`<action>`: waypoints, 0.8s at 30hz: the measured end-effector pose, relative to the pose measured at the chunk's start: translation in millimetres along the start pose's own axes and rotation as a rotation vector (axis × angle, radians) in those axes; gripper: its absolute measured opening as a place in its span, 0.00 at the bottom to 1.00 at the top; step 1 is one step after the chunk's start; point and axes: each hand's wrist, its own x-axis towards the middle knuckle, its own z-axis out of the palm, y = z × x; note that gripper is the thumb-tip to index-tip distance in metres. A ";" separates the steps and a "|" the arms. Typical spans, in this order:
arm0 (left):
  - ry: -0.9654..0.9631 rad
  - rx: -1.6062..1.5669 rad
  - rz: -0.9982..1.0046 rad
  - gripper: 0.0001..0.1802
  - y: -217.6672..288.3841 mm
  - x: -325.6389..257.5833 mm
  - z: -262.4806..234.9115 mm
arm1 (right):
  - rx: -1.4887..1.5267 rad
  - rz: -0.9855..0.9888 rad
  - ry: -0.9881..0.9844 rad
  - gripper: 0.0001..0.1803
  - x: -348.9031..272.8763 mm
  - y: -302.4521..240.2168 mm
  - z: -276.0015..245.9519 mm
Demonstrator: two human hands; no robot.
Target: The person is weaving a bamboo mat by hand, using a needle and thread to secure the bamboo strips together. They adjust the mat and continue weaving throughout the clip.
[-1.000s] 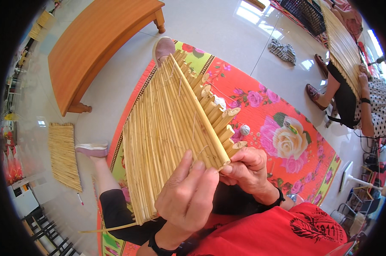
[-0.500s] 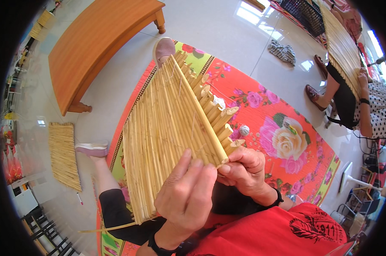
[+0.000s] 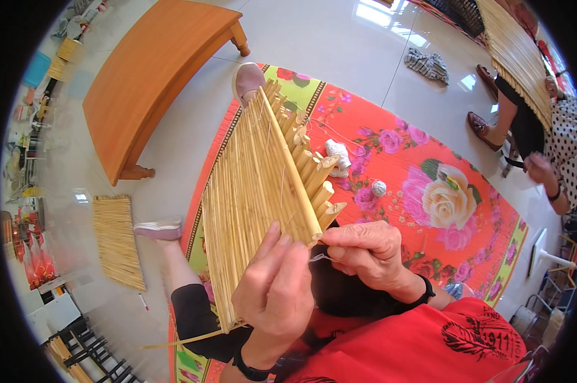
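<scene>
Head view: left hand (image 3: 277,287) down at 6 o'clock grips the straw mat (image 3: 256,204) with fingers pressed on its near edge, right hand (image 3: 365,252) pinches a thin thread (image 3: 318,257) beside it. Mat tilts toward 12, floral rug (image 3: 429,185) underneath, wooden bench (image 3: 154,76) at 11.

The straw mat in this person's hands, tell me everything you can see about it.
The straw mat is a panel of pale yellow stalks laid side by side, with cut hollow ends jutting out along its right edge. It is held tilted above a red flowered floor cloth. The left hand grips its lower edge; the right hand pinches a thin thread by the near corner.
</scene>
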 end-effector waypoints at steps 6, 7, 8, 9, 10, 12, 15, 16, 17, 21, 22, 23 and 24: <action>0.002 0.019 0.029 0.23 0.4 -0.6 1.3 | 0.001 -0.027 -0.065 0.17 8.2 1.2 -11.5; 0.002 0.024 0.032 0.23 0.9 -0.2 1.1 | 0.032 -0.025 -0.049 0.16 7.9 3.2 -10.0; 0.030 0.019 0.038 0.20 0.4 -0.1 2.3 | 0.063 -0.024 -0.034 0.15 6.8 6.1 -7.0; 0.058 0.014 0.045 0.17 -0.6 0.2 4.2 | 0.094 -0.023 -0.018 0.14 6.7 8.3 -4.4; 0.085 0.006 0.050 0.15 -1.4 -0.3 5.8 | 0.133 -0.017 -0.016 0.13 6.8 9.9 -3.2; 0.072 0.014 0.062 0.14 -1.0 0.7 3.9 | 0.211 -0.004 -0.011 0.11 7.5 12.4 -0.4; 0.071 0.012 0.082 0.14 -3.0 -0.2 3.6 | 0.221 -0.045 0.006 0.04 10.8 12.1 5.5; 0.073 0.009 0.091 0.14 -3.7 -0.4 3.8 | 0.227 -0.050 0.016 0.05 11.2 12.3 7.0; 0.068 0.008 0.092 0.14 -3.8 -0.3 3.8 | 0.233 -0.055 0.026 0.06 11.1 12.5 8.4; 0.049 0.004 0.089 0.14 -3.2 0.1 2.0 | 0.213 -0.065 0.035 0.06 11.1 13.0 10.8; 0.046 0.002 0.087 0.14 -3.1 0.0 1.6 | 0.210 -0.058 0.032 0.06 10.8 12.4 10.7; 0.047 -0.001 0.085 0.15 -3.3 -0.6 1.7 | 0.207 -0.051 0.029 0.05 10.4 11.6 10.3; 0.049 -0.005 0.083 0.15 -3.7 -1.3 2.0 | 0.204 -0.044 0.026 0.05 10.1 10.9 10.3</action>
